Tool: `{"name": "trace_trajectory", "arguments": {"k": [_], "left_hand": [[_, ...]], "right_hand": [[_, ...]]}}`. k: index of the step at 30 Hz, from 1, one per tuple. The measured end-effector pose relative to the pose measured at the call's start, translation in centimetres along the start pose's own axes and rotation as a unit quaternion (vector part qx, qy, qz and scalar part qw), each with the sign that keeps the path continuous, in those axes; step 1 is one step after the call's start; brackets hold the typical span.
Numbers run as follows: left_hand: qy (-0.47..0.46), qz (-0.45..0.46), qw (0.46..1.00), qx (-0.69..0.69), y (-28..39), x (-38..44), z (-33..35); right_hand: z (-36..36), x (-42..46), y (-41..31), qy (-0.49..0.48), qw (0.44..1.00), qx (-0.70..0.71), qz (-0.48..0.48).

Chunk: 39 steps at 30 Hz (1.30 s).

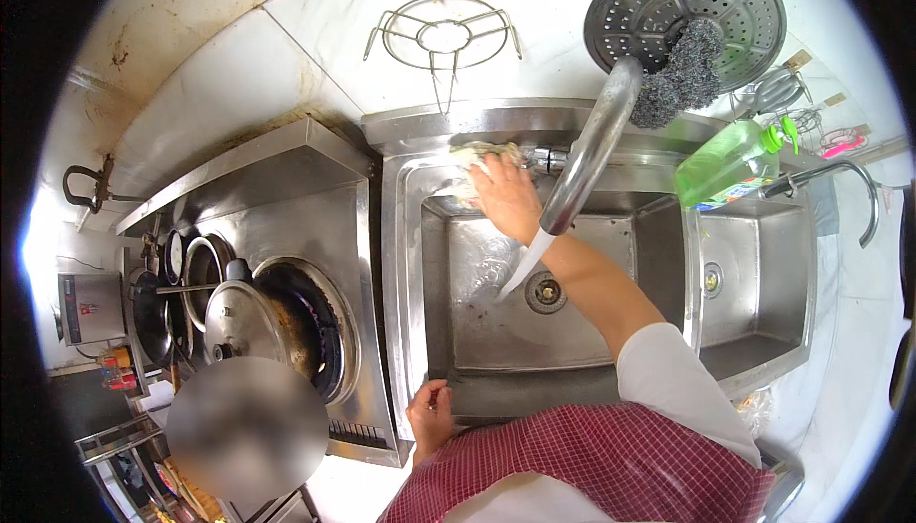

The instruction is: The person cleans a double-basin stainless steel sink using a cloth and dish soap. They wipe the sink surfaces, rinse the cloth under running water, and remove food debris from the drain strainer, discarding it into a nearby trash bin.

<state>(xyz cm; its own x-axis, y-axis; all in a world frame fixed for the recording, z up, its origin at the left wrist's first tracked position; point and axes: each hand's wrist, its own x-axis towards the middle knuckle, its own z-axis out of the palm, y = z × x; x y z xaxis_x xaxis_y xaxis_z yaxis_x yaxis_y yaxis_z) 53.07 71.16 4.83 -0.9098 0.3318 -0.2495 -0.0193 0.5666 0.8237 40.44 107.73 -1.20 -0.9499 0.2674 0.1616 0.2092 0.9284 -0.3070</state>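
Observation:
With spread fingers, my right hand (507,195) presses a pale cloth (472,165) onto the back left rim of a stainless steel sink (486,337). My left hand (431,414) is at the front left edge of the sink with its fingers curled; whether it holds anything is not visible. Water (526,265) runs from a thick metal faucet spout (594,158) into the large basin beside the drain strainer (545,292). The spout passes above my right forearm.
A lidded pot (247,322) stands on the stove to the left. A green detergent bottle (723,165) is at the back right, near a smaller basin (726,272) and a curved faucet (834,169). A steel wool scourer (680,79) hangs before a perforated steamer plate (615,22).

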Motion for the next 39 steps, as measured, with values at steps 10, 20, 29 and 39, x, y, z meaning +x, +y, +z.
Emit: {"name": "trace_trajectory", "arguments": {"k": [10, 20, 29, 39], "left_hand": [[-0.003, 0.078, 0.997, -0.007, 0.5, 0.2, -1.4], [-0.207, -0.245, 0.874, -0.364, 0.2, 9.0, 6.4], [-0.235, -0.261, 0.855, -0.381, 1.1, 14.4, 12.3], [-0.218, -0.340, 0.839, -0.365, 1.6, 14.6, 13.6]], "right_hand": [[0.8, -4.5, 1.5, 0.041, 0.977, -0.054, 0.204], [-1.4, -15.7, -3.7, -0.099, 0.916, 0.363, 0.138], [1.7, -15.6, -5.4, -0.086, 0.820, 0.519, 0.227], [0.2, -15.5, -4.2, -0.060, 0.669, 0.690, 0.270]]}}
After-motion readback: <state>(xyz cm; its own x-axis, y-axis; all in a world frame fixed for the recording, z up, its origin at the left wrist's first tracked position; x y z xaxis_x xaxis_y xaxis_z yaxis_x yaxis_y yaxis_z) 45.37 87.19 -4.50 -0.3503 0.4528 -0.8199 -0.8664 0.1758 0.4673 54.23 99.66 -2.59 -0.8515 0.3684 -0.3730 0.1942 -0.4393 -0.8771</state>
